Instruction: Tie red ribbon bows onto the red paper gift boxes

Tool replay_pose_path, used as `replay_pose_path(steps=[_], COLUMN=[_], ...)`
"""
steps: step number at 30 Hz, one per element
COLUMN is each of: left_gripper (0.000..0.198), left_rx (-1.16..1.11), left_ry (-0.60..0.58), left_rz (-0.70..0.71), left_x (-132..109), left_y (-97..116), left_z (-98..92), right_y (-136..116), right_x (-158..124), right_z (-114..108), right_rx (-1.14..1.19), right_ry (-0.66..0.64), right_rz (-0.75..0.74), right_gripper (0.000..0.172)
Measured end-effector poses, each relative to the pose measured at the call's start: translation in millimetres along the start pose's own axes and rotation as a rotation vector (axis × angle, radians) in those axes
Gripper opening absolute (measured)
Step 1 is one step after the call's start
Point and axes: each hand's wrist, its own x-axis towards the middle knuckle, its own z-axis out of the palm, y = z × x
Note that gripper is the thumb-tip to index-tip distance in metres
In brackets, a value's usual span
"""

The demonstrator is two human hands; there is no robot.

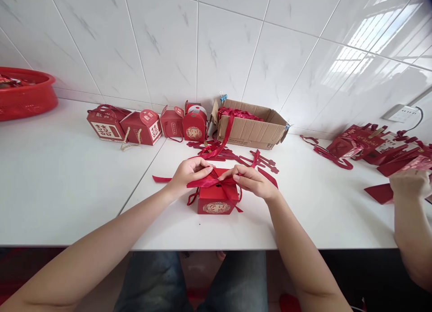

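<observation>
A small red gift box [216,207] with a gold round emblem stands upright near the table's front edge. Over its top lies a red ribbon [203,183], looped and crossed, with loose ends hanging down the front and out to the sides. My left hand [193,171] pinches the ribbon at the box's upper left. Opposite it, my right hand [251,180] has its fingers closed on the ribbon at the upper right. Twisted red cords show at both sides of the box. Fingers and loops partly hide the ribbon's crossing point.
Behind the box, red cut-out strips [224,153] lie before a cardboard box [253,131] of red ribbon. Finished-looking gift boxes [141,127] line the wall at left, near a red basin [30,98]. At right, another person's hand [410,184] works beside more red boxes [349,143].
</observation>
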Motion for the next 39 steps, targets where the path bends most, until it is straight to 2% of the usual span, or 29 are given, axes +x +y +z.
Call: replay_pose_path(steps=[4, 7, 11, 14, 15, 17, 21, 22, 24, 27, 30, 32, 33, 36, 39], left_gripper=[0.031, 0.032, 0.033, 0.034, 0.036, 0.036, 0.03, 0.029, 0.036, 0.048, 0.047, 0.047, 0.04, 0.014, 0.013], left_rx=[0.012, -0.031, -0.05, -0.051, -0.054, -0.064, -0.077, -0.059, 0.009, 0.162, 0.36, 0.467, 0.496, 0.498, 0.465], left_ry=[0.018, 0.023, 0.059, 0.089, 0.102, 0.141, 0.197, 0.207, 0.208, 0.105, -0.094, -0.215, -0.253, -0.257, -0.226], left_rz=[0.012, 0.006, 0.001, 0.053, 0.08, 0.13, 0.134, 0.13, 0.161, 0.326, 0.54, 0.605, 0.612, 0.646, 0.703], left_x=[0.1, -1.2, -3.8, -4.2, -3.8, -2.5, 0.8, 1.0, -0.3, -6.3, -13.5, -16.7, -17.6, -18.4, -18.0], left_y=[-1.4, -2.5, -0.9, 1.5, 1.9, 1.2, -3.5, -4.4, -4.5, 0.2, 7.5, 10.7, 11.4, 10.1, 6.0], left_z=[-0.4, -1.6, -3.3, -5.0, -5.9, -8.4, -15.8, -18.2, -23.3, -30.4, -33.4, -32.2, -31.0, -26.9, -25.5], right_y=[-0.1, 0.1, 1.3, 4.5, 6.4, 11.4, 22.1, 23.8, 25.4, 24.7, 24.1, 25.0, 25.7, 28.0, 29.1], right_x=[-0.7, -0.2, 2.4, 3.5, 3.1, 1.2, -3.5, -3.9, -3.4, -0.2, 3.0, 4.1, 4.3, 4.3, 4.2], right_z=[0.1, 2.1, 2.9, -2.8, -6.2, -14.0, -23.6, -23.1, -19.0, -10.0, -4.5, -3.5, -3.6, -4.4, -4.8], right_rx=[0.011, 0.005, -0.016, -0.069, -0.076, -0.08, -0.108, -0.119, -0.146, -0.185, -0.184, -0.178, -0.178, -0.174, -0.154], right_ry=[-0.003, 0.053, 0.235, 0.345, 0.332, 0.224, -0.098, -0.149, -0.198, -0.19, -0.154, -0.116, -0.096, -0.055, -0.034], right_rz=[-0.014, -0.058, -0.077, -0.061, -0.069, -0.086, -0.002, 0.039, 0.108, 0.177, 0.175, 0.136, 0.116, 0.083, 0.092], right_gripper=[0.025, 0.026, 0.024, 0.03, 0.032, 0.044, 0.111, 0.122, 0.13, 0.133, 0.131, 0.124, 0.12, 0.111, 0.105])
